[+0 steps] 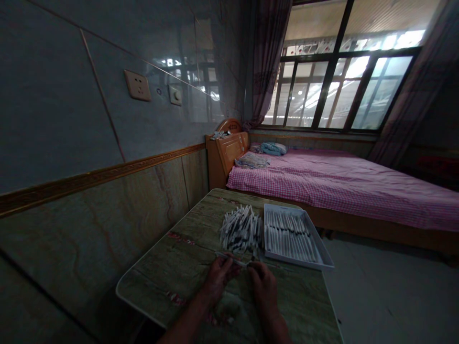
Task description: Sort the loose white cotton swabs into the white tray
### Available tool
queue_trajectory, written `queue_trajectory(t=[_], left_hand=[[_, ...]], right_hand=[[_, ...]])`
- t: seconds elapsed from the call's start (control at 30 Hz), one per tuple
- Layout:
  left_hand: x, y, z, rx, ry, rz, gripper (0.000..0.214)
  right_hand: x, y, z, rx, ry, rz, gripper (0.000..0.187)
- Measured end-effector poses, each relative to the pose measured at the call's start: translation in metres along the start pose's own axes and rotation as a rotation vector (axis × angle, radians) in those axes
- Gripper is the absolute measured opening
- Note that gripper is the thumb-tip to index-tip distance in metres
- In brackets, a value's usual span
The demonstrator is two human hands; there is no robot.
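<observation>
Stick [231,259] | white, held over surface [161,267] | long axis ran L-R betw hands | L fingers [223,268] clamped on L end | R fingers [255,270] together at R tip, contact unclear

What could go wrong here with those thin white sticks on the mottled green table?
The shallow white plastic tray sits right at the edge of the mottled green tabletop, so a knock might tip it onto the pale floor. The loose heap of white sticks beside it could slide apart. The slender white stick held between the left hand and right hand might slip and roll away.
</observation>
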State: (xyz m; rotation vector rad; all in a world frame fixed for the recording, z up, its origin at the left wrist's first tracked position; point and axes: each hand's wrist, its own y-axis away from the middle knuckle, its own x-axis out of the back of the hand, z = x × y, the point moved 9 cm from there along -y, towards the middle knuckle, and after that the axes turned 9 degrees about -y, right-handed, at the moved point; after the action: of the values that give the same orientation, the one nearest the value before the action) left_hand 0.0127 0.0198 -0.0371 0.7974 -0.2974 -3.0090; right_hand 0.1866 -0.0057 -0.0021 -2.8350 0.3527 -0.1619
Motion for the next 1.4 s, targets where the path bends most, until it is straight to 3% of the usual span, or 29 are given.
queue_trajectory(t=[0.27, 0.57, 0.8, 0.97, 1.2, 1.4], left_hand=[[0.004, 0.002, 0.0, -0.029, -0.03, 0.072, 0.05], [-0.003, 0.004, 0.003, -0.029, -0.071, 0.03, 0.052], [-0.002, 0.003, 0.0, -0.032, -0.094, 0.025, 0.052], [-0.006, 0.002, -0.003, -0.045, -0.162, -0.024, 0.05], [0.005, -0.002, -0.006, -0.027, -0.107, 0.063, 0.055], [-0.002, 0.001, -0.004, -0.037, -0.143, 0.01, 0.053]], right_hand=[[-0.008, 0.003, -0.004, 0.092, 0.093, -0.037, 0.027], [-0.019, 0.012, -0.006, 0.368, 0.436, -0.062, 0.046], [-0.015, 0.009, -0.01, 0.181, 0.239, -0.094, 0.037], [-0.009, 0.004, -0.001, 0.129, 0.281, -0.029, 0.051], [-0.014, 0.008, -0.01, 0.161, 0.223, -0.105, 0.042], [-0.015, 0.011, 0.003, 0.342, 0.448, -0.064, 0.042]])
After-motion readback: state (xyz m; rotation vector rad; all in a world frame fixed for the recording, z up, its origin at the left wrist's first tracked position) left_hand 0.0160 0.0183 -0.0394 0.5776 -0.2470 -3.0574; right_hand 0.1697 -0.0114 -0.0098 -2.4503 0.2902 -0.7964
